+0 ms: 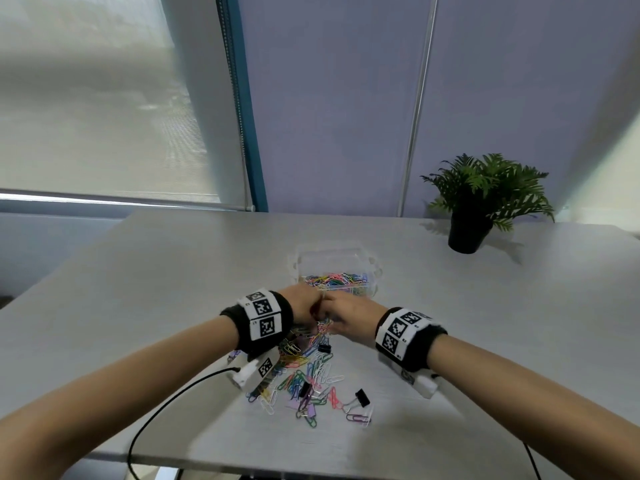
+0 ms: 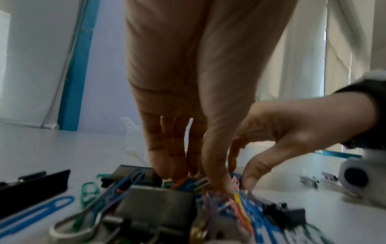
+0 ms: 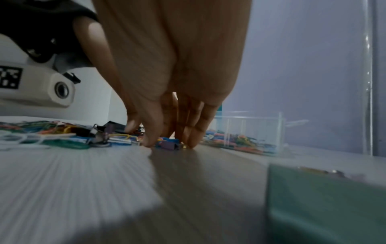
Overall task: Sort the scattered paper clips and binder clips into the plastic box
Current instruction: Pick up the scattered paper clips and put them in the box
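Plastic box, colourful paper clips inside

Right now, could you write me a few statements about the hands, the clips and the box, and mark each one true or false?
1. The plastic box already holds coloured paper clips. True.
2. Both hands are at the far end of the clip pile, close together. True: the left hand and right hand meet there, just in front of the box.
3. The potted plant stands at the table's near left corner. False: it stands at the far right.
4. All binder clips are in the box. False: a black binder clip lies on the table beside the pile.
5. The box is shut with a lid. False: it stands open.
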Motion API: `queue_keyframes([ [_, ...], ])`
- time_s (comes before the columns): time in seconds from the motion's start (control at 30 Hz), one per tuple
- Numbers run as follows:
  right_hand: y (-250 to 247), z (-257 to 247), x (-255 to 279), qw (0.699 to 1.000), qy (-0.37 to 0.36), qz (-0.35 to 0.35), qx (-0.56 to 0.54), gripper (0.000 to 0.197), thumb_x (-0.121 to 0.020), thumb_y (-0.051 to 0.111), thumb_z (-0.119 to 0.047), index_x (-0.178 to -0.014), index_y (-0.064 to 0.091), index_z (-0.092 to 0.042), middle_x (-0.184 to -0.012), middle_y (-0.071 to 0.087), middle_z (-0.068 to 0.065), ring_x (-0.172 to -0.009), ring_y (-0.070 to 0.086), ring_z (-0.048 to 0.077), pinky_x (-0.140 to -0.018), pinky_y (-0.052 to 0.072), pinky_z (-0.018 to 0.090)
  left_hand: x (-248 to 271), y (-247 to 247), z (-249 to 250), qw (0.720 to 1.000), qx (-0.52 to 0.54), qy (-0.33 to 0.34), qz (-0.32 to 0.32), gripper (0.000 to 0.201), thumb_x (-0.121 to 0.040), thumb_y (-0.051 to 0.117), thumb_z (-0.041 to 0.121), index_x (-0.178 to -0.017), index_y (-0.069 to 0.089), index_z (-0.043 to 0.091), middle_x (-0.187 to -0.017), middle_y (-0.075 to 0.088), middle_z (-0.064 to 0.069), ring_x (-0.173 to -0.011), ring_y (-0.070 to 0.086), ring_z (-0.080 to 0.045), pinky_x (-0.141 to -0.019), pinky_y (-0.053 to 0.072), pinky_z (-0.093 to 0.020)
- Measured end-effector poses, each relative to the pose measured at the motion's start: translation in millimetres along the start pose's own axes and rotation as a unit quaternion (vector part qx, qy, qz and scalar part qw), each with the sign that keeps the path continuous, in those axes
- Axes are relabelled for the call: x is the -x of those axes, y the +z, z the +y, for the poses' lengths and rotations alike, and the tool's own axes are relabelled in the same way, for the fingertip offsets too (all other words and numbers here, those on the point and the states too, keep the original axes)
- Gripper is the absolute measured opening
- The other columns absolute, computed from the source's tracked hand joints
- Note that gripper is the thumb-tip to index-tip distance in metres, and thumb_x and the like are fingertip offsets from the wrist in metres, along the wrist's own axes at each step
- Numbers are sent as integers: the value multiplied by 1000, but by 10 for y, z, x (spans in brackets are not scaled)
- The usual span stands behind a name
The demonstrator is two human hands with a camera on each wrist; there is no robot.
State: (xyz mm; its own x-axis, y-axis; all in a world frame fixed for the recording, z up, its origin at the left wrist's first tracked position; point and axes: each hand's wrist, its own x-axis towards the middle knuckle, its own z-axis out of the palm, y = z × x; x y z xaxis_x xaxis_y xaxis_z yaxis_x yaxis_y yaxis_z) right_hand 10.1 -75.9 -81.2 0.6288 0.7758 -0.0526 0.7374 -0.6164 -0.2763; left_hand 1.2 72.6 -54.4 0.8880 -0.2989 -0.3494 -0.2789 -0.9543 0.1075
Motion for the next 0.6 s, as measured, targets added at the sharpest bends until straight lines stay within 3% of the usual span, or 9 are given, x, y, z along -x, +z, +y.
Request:
queue_keyframes([
  [0.1, -2, 60, 79, 1000, 12, 0, -24, 10, -80, 63, -12, -89, 58, -12, -95, 54, 2, -88, 50, 20, -72, 38, 29, -48, 73, 41, 1000, -15, 6, 11, 32, -77, 70, 19, -104, 60, 5, -108, 65, -17, -103, 61, -31, -87, 48, -35],
  [0.2, -70, 137, 187, 997, 44, -48, -40, 12, -81, 63, -12, -80, 53, -19, -74, 50, -9, -75, 48, 14, -67, 36, 27, -63, 80, 88, 1000, -15, 13, 5, 29, -81, 67, 16, -107, 62, 6, -112, 65, -14, -106, 58, -28, -85, 45, -31],
  [0.27, -109, 175, 247, 995, 61, -66, -36, 4, -83, 63, -15, -84, 59, -17, -74, 55, -6, -72, 51, 14, -65, 38, 26, -73, 67, 99, 1000, -1, 25, -4, 27, -80, 68, 15, -106, 64, 8, -111, 66, -11, -106, 58, -25, -80, 42, -27],
  [0.4, -160, 220, 352, 994, 76, -54, -57, 12, -85, 60, -14, -94, 65, -7, -91, 67, 7, -77, 51, 10, -64, 39, 18, -79, -2, 88, 997, 46, 52, 12, 18, -82, 64, 12, -99, 69, 8, -104, 70, -11, -95, 62, -23, -75, 40, -22],
  [0.5, -197, 273, 380, 987, 97, -17, -128, 9, -82, 64, -11, -90, 66, -8, -86, 66, 2, -73, 54, 7, -62, 38, 6, -74, -52, 79, 995, 83, 60, 16, 14, -84, 63, 13, -96, 69, 8, -102, 71, -11, -81, 58, -14, -77, 45, -26],
  [0.6, -213, 338, 368, 974, 112, -13, -198, 7, -79, 69, -11, -80, 65, -17, -76, 66, -3, -66, 58, 1, -68, 44, 11, -77, -89, 27, 988, 137, 55, 36, 11, -84, 63, 9, -93, 68, 6, -95, 71, -13, -67, 59, -11, -71, 49, -25],
])
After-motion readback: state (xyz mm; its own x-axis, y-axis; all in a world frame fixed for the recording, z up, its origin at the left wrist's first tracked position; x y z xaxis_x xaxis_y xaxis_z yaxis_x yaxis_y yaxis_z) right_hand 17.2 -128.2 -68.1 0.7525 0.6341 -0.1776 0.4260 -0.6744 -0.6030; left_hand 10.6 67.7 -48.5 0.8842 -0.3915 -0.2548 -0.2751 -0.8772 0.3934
